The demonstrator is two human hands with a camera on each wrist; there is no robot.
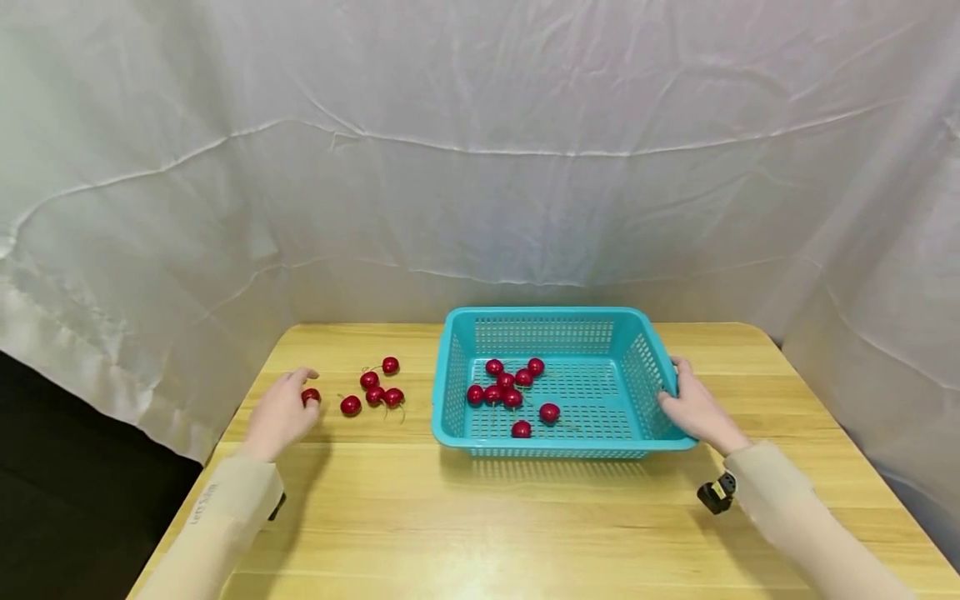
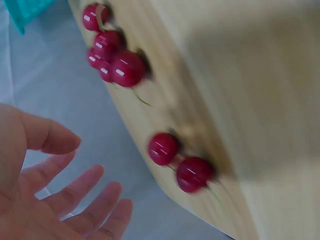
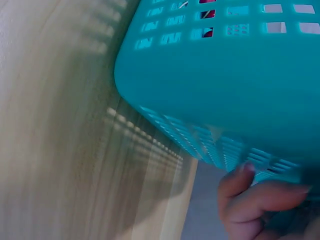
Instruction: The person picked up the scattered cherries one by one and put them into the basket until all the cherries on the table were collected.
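Note:
My left hand (image 1: 281,414) hovers over the left side of the table, its fingers relaxed and apart. Just beyond its fingertips is a red cherry (image 1: 311,396), with another cherry (image 2: 163,148) close by on the wood. My right hand (image 1: 701,408) grips the right rim of a turquoise plastic basket (image 1: 547,314), thumb over the inner side. Curled fingers (image 3: 265,197) show against the basket's outer wall in the right wrist view. Inside the basket, toward its left half, lie several cherries (image 1: 506,381).
Between my left hand and the basket lies a loose cluster of stemmed cherries (image 1: 375,395) on the wooden table (image 1: 480,533). A pale cloth curtain (image 1: 540,217) hangs behind the table and at its sides.

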